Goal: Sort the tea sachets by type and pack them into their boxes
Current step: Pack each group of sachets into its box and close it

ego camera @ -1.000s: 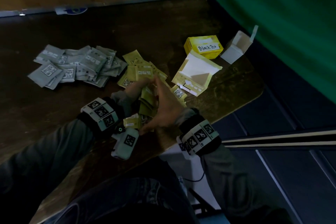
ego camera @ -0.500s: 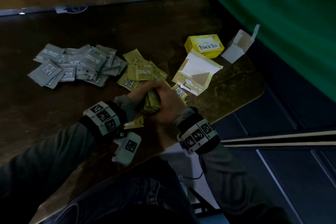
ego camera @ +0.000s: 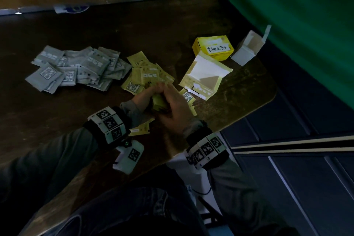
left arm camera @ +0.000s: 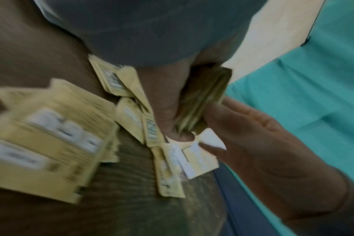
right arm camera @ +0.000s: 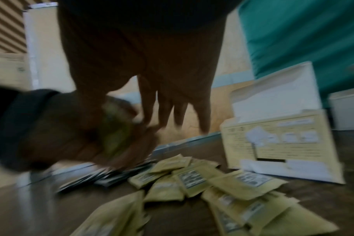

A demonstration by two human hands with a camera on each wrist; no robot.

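A stack of yellow sachets is gripped edge-on in the left hand, fingers and thumb curled round it, just above the near edge of the table. In the left wrist view the stack is seen wedged between thumb and fingers. The right hand is laid against the other side of the stack, its fingers held straight and together; nothing is clasped by it. In the right wrist view the left hand is blurred.

More yellow sachets are spread on the table just beyond the hands, and one is lying under the left wrist. A pile of grey sachets is gathered to the left, touching the yellow ones at its right edge.

An open pale yellow box is lying to the right of the hands, flap raised, white inside. Behind it a closed bright yellow box labelled "Black Tea" is set, and an open white box is standing beside that, near the green cloth. Whether anything is inside the open boxes cannot be told.
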